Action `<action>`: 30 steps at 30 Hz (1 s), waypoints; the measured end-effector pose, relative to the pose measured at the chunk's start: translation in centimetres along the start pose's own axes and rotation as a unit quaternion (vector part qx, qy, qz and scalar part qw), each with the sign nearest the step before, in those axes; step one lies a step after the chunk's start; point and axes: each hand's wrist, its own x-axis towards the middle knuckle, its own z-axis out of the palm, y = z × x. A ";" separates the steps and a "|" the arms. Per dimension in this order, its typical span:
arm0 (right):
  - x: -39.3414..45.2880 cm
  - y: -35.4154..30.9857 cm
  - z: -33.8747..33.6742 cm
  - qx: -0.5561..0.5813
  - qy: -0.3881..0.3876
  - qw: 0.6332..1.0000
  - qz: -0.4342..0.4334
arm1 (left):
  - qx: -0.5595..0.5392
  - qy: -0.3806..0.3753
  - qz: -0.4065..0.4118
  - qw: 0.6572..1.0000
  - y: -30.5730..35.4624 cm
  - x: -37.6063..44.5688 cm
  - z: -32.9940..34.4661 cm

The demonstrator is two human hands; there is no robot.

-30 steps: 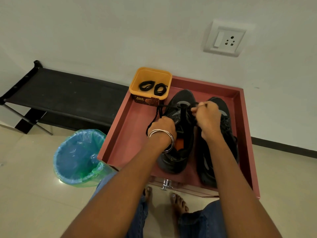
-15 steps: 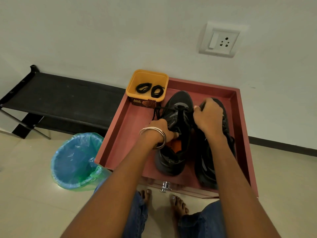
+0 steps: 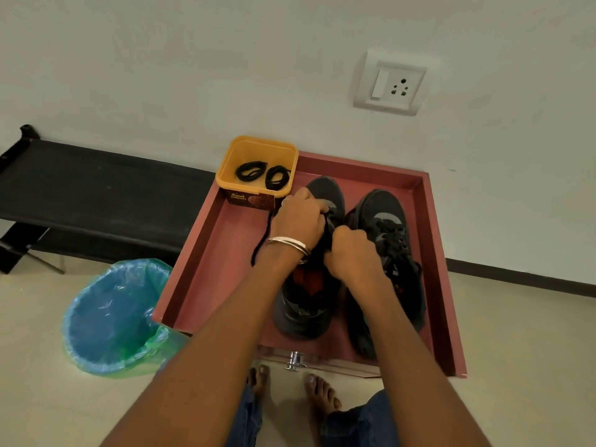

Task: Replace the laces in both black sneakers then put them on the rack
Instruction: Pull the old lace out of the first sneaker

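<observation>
A red tray (image 3: 206,253) with raised walls carries the things. Two black sneakers stand in it side by side, toes toward the wall: the left sneaker (image 3: 303,311) near the middle, the right sneaker (image 3: 387,227) just beside it toward the tray's right wall. A yellow tub (image 3: 258,150) sits in the far left corner, holding two coiled black laces (image 3: 263,175). A loose lace (image 3: 261,240) trails from the left sneaker across the tray's bare floor. On the tiled floor (image 3: 516,366) stand a bin (image 3: 109,317) lined with a green bag, just left of the tray, and a black rack (image 3: 96,188) along the wall.
</observation>
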 end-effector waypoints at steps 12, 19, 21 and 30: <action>1.2 1.1 1.1 0.102 0.021 0.994 0.025 | 0.124 0.026 -0.030 0.992 1.4 0.2 0.9; 0.7 0.8 1.9 0.103 0.069 0.992 0.037 | 0.139 0.017 0.003 0.990 0.4 0.9 1.1; 0.6 0.8 1.9 0.106 0.065 0.991 0.040 | 0.143 0.021 0.001 0.990 0.3 1.0 1.7; 0.6 0.6 2.0 0.113 0.058 0.991 0.042 | -0.035 0.101 -0.182 0.977 -0.4 1.2 1.6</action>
